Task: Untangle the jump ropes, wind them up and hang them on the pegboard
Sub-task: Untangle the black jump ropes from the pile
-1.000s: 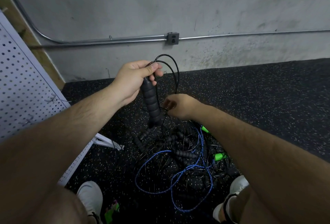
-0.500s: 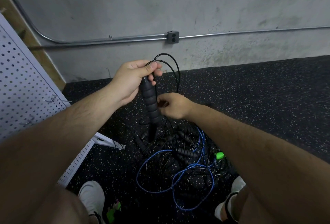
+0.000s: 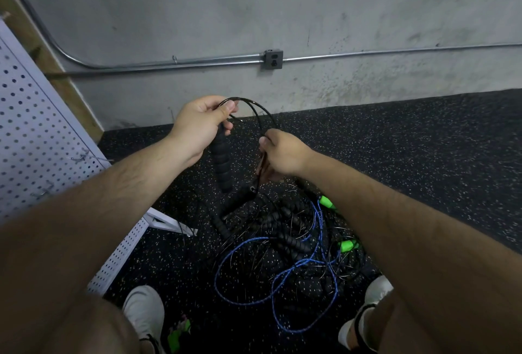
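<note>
My left hand [image 3: 201, 130] grips the top of a black ribbed jump-rope handle [image 3: 221, 162] that hangs downward, and pins loops of thin black cord [image 3: 255, 105] under its thumb. My right hand [image 3: 282, 153] pinches the same black cord just right of the handle. A second black handle [image 3: 240, 198] dangles below. On the floor lies a tangle of ropes [image 3: 282, 238]: black handles, thin black cords, a blue rope [image 3: 278, 277] and green handle ends [image 3: 327, 201]. The white pegboard [image 3: 42, 139] leans at the left.
Black speckled rubber flooring [image 3: 409, 156] runs to a grey concrete wall with a conduit and outlet box [image 3: 273, 59]. My white shoes [image 3: 145, 311] stand on either side of the pile. Metal hooks [image 3: 82, 156] stick out of the pegboard; its foot [image 3: 169, 222] reaches toward the pile.
My right hand has risen from the pile with the black cord, moving up and right of the handle. The left hand keeps its grip on the handle and loops.
</note>
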